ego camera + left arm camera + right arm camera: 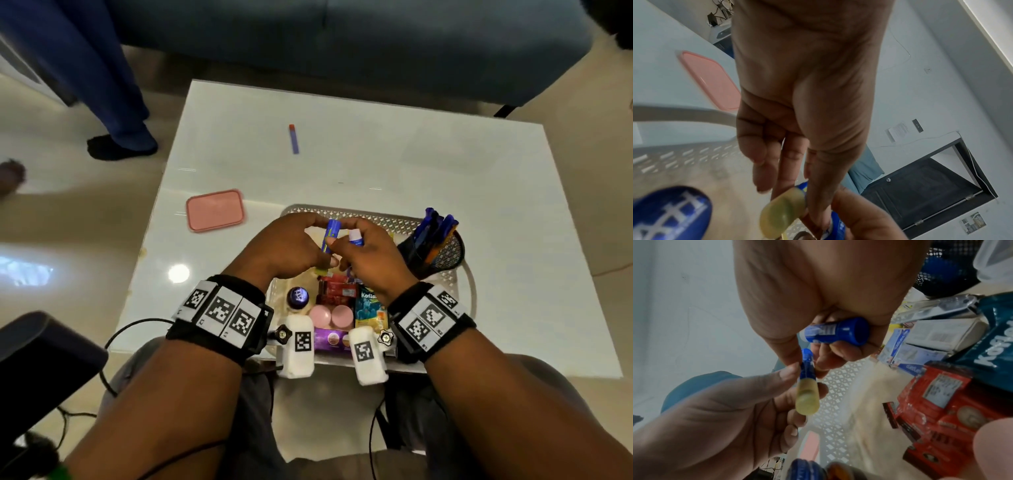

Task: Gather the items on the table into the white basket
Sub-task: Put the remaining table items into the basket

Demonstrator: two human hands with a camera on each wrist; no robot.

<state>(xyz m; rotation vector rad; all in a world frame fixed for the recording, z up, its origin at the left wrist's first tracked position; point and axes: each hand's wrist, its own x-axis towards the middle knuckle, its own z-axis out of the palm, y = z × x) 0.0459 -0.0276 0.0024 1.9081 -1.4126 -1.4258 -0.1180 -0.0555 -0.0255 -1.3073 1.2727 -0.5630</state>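
We note the white basket [467, 291] at the table's [445, 164] near edge, holding packets | left hand [284, 245] pinches a blue-and-yellow stick [329, 240] above it | right hand [371, 255] grasps a blue-and-white tube [356, 238] and touches that stick | farther out lie a pink lid [215, 209], then a blue marker [294, 138].

Both hands meet over the basket [376, 216], the left hand [284, 246] and right hand [373, 257] touching around a tube [330, 236]. Packets [337, 291] lie in the basket below them, a pen holder [442, 250] right of the right hand, a lid [215, 210] left of the left hand, a marker [293, 138] well beyond both
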